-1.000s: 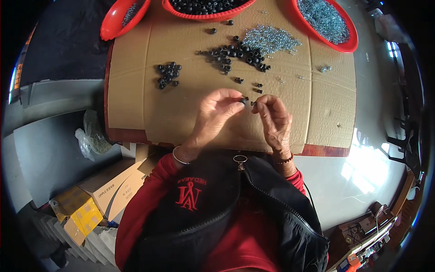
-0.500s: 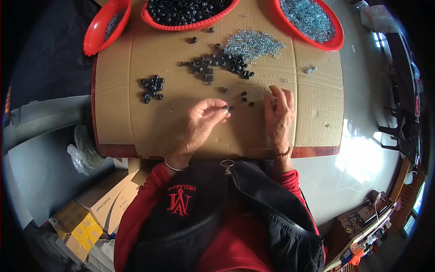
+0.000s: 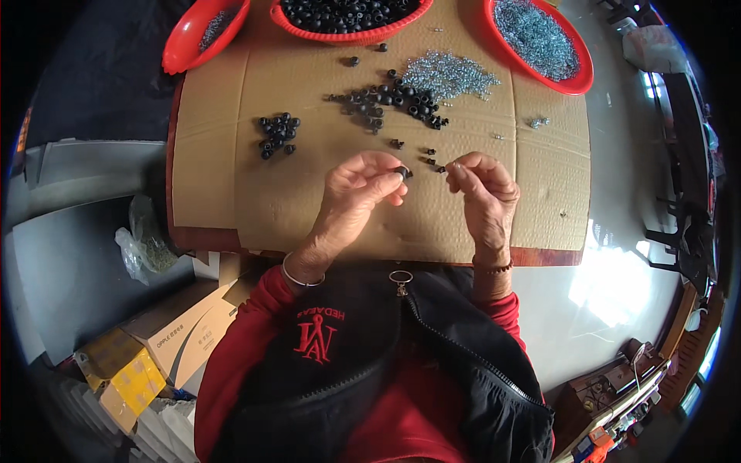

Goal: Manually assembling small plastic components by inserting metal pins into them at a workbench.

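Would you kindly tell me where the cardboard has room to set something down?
Bare cardboard lies left of the left hand, below the leftmost black cluster, and right of the right hand. Loose black pieces, silvery pieces and red bowls crowd the centre and top.

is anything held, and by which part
The left hand pinches a small rounded black piece by its left side; whether the right hand holds anything cannot be told.

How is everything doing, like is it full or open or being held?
Left hand: pinching a small black piece
Right hand: thumb and forefinger close together; grip unclear
Middle red basket: heaped with black beadlike pieces
Right red tray: mostly covered with shiny clear-silver pieces
Left red dish: partly filled
Cardboard sheet: flat, creased
Black vest: unzipped lower down
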{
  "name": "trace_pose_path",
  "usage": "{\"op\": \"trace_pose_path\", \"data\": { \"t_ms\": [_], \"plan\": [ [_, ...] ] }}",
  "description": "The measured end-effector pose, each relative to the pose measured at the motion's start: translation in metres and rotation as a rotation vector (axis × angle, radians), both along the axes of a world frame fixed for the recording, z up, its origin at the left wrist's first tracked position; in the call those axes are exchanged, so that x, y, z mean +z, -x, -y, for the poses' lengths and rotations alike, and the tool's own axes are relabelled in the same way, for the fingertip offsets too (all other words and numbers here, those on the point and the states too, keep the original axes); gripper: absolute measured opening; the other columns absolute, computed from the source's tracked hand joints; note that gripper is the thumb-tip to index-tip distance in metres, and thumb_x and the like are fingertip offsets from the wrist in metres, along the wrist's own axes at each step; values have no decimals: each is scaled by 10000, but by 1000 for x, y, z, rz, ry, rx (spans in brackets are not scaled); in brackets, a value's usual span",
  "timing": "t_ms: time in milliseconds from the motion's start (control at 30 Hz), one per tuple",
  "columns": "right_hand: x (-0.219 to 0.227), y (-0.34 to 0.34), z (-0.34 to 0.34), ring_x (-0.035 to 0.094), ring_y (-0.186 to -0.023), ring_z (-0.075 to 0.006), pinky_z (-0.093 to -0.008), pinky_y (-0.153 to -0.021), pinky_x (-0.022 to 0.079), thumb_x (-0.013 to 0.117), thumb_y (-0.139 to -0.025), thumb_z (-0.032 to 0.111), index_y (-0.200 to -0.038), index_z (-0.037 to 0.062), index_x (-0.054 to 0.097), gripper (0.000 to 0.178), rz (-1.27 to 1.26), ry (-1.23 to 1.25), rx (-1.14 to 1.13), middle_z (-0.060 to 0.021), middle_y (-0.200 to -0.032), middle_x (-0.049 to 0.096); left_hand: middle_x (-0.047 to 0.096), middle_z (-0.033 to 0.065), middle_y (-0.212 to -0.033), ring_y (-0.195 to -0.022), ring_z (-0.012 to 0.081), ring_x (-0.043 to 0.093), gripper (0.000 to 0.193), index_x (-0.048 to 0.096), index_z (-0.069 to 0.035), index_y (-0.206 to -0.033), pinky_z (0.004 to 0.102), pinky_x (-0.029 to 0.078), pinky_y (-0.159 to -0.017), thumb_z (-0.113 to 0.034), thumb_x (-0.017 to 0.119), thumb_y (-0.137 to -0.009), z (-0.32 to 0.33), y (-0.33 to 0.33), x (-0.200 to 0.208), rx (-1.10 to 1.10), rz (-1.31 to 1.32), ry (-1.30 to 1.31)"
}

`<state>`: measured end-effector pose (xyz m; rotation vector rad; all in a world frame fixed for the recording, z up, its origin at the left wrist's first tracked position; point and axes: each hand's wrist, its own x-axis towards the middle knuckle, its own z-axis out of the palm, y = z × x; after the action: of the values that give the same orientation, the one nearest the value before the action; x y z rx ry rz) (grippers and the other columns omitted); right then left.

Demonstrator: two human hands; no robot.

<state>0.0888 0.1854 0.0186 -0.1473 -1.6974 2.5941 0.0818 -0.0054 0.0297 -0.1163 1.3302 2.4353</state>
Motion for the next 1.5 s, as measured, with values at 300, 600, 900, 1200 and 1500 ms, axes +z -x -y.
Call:
{"op": "trace_pose_path", "data": {
  "t_ms": [300, 600, 900, 1200, 1500],
  "plan": [
    [19, -21, 16, 551, -698, -180, -266, -602, 456, 564, -801, -27, -899, -22, 576, 99, -87, 353, 174, -151, -852, 590, 621, 101, -915, -710, 150, 584, 170, 567, -29, -975, 269, 483, -615, 25, 550, -814, -2, -10, 30, -60, -116, -80],
    [30, -26, 22, 544, -667, -183, -271, -579, 451, 591, -774, -37, -861, -26, 567, 91, -73, 324, 166, -151, -814, 583, 595, 77, -835, -720, 152, 591, 144, 545, 7, -933, 269, 491, -626, 29, 586, -796, -5, -14, 39, -107, -67, -145],
    [38, -31, 19, 553, -682, -167, -270, -631, 467, 612, -748, -68, -801, -37, 568, 76, -170, -94, 83, -110, -759, 585, 605, 87, -845, -727, 155, 587, 156, 560, 12, -953, 271, 487, -638, 20, 588, -800, -4, -15, 35, -136, -35, -168],
    [34, -31, 16, 507, -686, -88, -218, -627, 398, 673, -711, -26, -760, 11, 578, 113, -148, -141, 147, -30, -743, 596, 608, 92, -841, -730, 155, 576, 142, 581, 23, -947, 269, 491, -641, 22, 579, -805, -4, -14, 33, -188, -3, -155],
    [37, -24, 13, 526, -675, -127, -241, -623, 427, 665, -716, -36, -749, 8, 552, 125, 20, 73, 305, -54, -728, 560, 621, 101, -872, -717, 158, 564, 125, 598, 2, -928, 280, 470, -642, 6, 580, -805, 0, -11, 31, -281, -3, -41]
  ]
}}
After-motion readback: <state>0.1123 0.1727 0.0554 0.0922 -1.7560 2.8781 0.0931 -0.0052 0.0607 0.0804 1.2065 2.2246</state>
